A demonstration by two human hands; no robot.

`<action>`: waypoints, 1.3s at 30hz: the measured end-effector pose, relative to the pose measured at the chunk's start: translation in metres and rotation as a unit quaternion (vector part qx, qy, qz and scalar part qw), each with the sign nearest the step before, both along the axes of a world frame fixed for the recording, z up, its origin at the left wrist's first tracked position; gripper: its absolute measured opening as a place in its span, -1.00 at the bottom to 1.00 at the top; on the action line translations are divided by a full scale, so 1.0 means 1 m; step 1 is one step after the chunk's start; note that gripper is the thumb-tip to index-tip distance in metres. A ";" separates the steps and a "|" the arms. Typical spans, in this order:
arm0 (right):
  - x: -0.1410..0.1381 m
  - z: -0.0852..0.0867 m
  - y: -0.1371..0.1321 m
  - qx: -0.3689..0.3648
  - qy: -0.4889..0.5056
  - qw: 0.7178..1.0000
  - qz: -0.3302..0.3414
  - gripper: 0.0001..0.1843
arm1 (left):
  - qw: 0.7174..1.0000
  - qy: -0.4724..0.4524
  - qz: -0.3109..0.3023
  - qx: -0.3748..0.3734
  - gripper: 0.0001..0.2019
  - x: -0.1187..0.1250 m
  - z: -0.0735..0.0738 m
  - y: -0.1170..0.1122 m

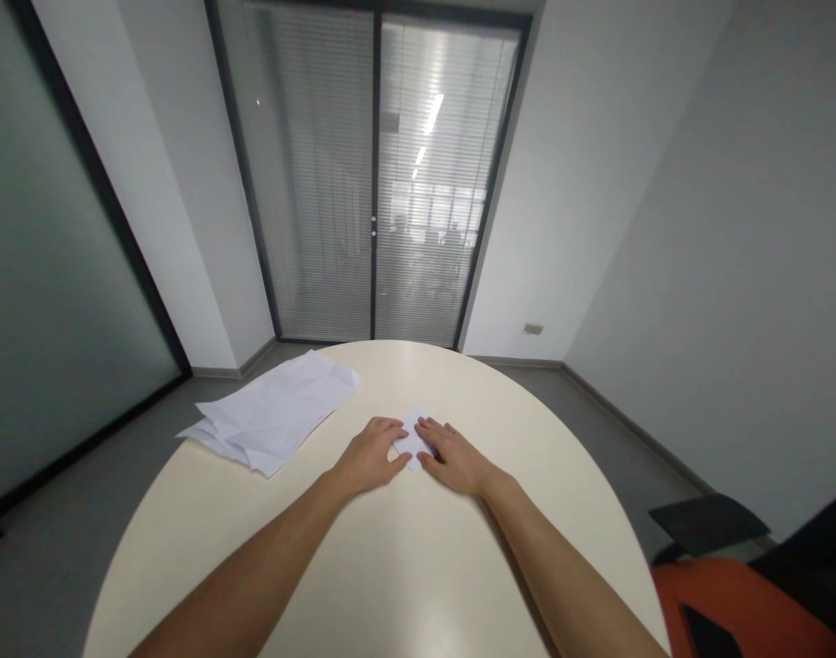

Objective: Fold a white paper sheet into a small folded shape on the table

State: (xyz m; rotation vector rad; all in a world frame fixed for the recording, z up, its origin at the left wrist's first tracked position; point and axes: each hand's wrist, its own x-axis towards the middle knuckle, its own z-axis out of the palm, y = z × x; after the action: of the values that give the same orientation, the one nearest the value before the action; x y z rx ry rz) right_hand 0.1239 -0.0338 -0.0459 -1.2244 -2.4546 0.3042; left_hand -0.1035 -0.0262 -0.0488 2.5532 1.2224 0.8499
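Observation:
A small folded piece of white paper lies on the cream round table, a little beyond its middle. My left hand rests on the paper's left side, fingers stretched flat over it and thumb pointing toward the other hand. My right hand presses on the paper's right side, fingers flat and close together. Both hands cover most of the paper; only its far corner and a strip between the hands show.
A loose stack of white paper sheets lies at the table's far left edge. An orange and black chair stands at the lower right. Glass doors with blinds are straight ahead, beyond the table.

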 end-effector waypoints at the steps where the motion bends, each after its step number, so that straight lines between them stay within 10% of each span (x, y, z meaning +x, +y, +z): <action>1: 0.001 0.001 0.000 -0.005 -0.005 1.000 -0.003 -0.39 | 1.000 0.003 -0.004 0.002 -0.68 0.001 0.002 -0.001; 39: 0.018 -0.001 0.017 0.090 0.025 0.996 -0.006 -0.61 | 0.989 0.055 -0.134 -0.023 -0.65 -0.003 0.014 -0.009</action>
State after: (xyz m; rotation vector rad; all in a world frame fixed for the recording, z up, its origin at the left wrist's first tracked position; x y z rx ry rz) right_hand 0.1416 -0.0173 -0.0471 -1.1405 -2.3723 0.1053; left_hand -0.1069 -0.0349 -0.0346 2.6763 0.8841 0.6236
